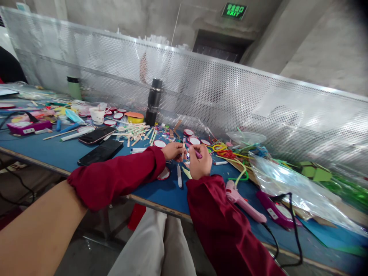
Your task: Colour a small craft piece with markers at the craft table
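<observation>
My left hand [173, 151] and my right hand [199, 162] meet over the blue table [57, 151], both in dark red sleeves. The right hand is closed round a purple marker [198, 154] whose tip sticks out past the fingers. The left hand pinches a small white stick-like piece [184, 144] right against the marker. A white pen [179, 175] and a round red-rimmed white disc [164, 174] lie on the table just below the hands.
Two dark phones [97, 143] lie left of the hands, beside wooden sticks [136, 132], more discs [193, 140] and a black flask [153, 102]. A pink glue gun [244, 201], coloured wires [230, 153] and plastic bags [296, 188] lie right. A perforated metal screen [230, 99] backs the table.
</observation>
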Demonstrator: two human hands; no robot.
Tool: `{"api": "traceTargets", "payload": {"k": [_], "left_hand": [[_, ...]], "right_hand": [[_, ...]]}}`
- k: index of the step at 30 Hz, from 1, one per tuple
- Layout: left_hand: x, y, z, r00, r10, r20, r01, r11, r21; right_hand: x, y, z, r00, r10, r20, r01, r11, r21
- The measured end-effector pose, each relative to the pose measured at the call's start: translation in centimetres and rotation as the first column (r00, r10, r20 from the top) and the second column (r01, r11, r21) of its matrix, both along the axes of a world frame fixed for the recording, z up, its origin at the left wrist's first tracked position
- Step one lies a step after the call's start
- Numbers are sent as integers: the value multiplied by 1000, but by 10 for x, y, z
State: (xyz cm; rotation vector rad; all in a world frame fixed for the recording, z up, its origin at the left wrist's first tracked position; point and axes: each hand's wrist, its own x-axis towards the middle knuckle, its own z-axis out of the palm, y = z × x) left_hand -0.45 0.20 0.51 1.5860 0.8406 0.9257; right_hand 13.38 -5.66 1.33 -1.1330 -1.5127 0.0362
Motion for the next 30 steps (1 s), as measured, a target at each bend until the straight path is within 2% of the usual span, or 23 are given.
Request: {"api": "traceTargets", "payload": {"k": [11,17,23,30], "left_hand": [[0,2,-3,1000,0,-6,0,1000,13],[-1,2,-4,1000,-15,15,14,1000,8],[0,0,-2,1000,-4,4,4,1000,6],[0,-3,1,1000,7,-19,-7,1000,12]], "right_hand": [[-1,0,-3,998,70,-9,-70,997,-30],[-1,-1,-1,1000,12,1,-12,1000,-4],[-1,-1,-1,998,59,3,-59,998,-37],[0,1,-1,1000,0,11,0,1000,-6]]}}
